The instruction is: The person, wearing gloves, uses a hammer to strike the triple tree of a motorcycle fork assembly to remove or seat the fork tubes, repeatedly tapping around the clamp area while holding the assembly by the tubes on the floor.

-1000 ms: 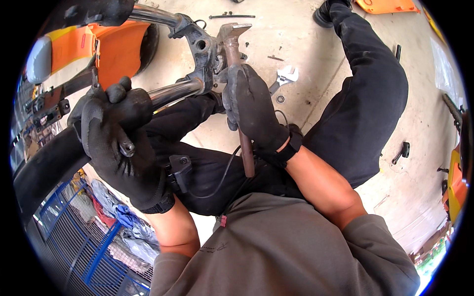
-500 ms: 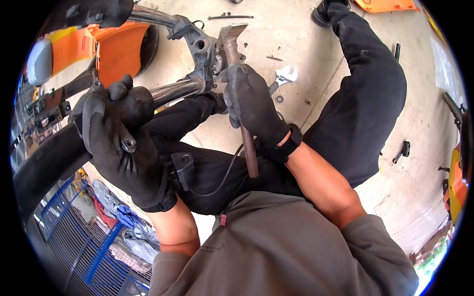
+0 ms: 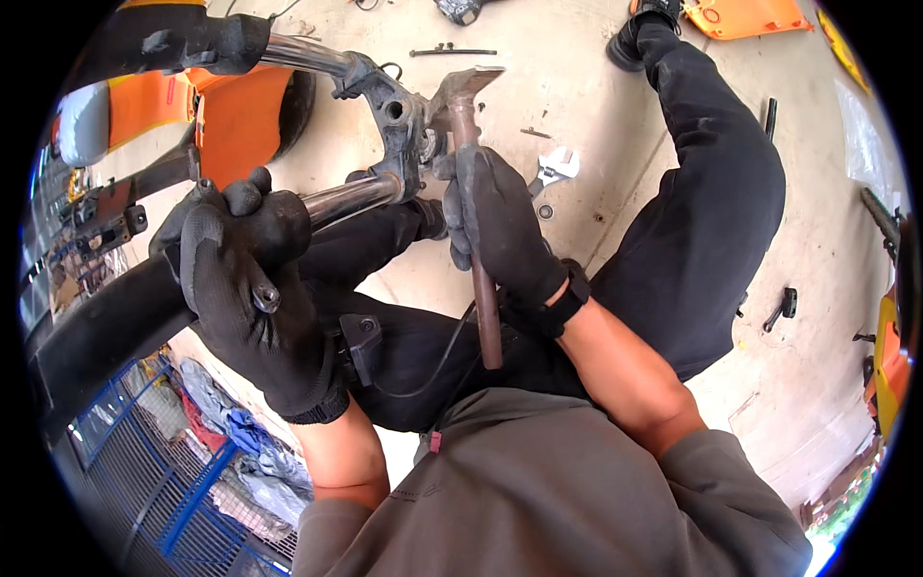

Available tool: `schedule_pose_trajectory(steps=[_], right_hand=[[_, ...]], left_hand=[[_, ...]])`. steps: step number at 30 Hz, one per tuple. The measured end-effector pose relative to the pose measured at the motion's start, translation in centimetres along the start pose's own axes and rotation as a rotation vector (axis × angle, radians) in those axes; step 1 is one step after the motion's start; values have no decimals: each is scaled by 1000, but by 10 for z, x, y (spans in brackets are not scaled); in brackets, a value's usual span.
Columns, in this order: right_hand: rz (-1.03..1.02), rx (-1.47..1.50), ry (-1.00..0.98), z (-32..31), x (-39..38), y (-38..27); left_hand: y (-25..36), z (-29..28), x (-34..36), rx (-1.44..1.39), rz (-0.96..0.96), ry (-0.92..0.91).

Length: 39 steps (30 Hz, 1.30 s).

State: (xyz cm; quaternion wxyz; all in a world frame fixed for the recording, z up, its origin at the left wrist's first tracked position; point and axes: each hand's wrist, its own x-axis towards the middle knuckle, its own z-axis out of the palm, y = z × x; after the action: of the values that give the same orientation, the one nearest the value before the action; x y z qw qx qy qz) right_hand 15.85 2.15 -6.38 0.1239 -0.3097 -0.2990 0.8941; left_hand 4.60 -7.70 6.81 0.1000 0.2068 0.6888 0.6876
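Note:
My left hand (image 3: 255, 308), in a black glove, is closed round the black lower leg (image 3: 120, 308) of a motorcycle front fork. A small metal lug (image 3: 267, 298) shows beside the glove. Bright fork tubes (image 3: 351, 199) run up into a dark fork clamp (image 3: 385, 96). My right hand (image 3: 502, 221), gloved too, is closed round the brown handle of a hammer (image 3: 487, 322). The hammer's worn metal head (image 3: 461, 88) stands just right of the clamp's stem; whether they touch I cannot tell. The hammer is nearly upright in the picture.
On the floor lie an adjustable wrench (image 3: 555, 168), a ring-shaped part (image 3: 545, 212), a thin dark bar (image 3: 452, 52) and a black lever part (image 3: 783, 310). Orange panels (image 3: 236, 125) stand at far left. A blue metal rack (image 3: 192, 490) with cloths is at lower left.
The whole view has shifted slightly, so things sit lower in the picture. The hammer and my right hand are a little further right of the clamp. Both grips are unchanged.

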Motion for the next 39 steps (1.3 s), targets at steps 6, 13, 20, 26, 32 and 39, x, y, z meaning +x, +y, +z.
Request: schedule_pose_trajectory(steps=[6,13,20,26,32,39], right_hand=[[4,7,-8,-1,1,1],[17,22,-13,0,-6,1],[32,34,16,3,-9,-5],[12,61,-2,2,-8,1],[37,89,-13,-3,-7,-4],[-79,-356,94,3,-12,-36]], left_hand=[[-4,-7,2,13,33,-43],[0,-15,6,-215,-9,-201],[-2,3,0,78,71,-14],[-1,0,1,-18,51,-58],[1,6,2,-104,-9,10],[26,4,-14,1044,426,-122]])
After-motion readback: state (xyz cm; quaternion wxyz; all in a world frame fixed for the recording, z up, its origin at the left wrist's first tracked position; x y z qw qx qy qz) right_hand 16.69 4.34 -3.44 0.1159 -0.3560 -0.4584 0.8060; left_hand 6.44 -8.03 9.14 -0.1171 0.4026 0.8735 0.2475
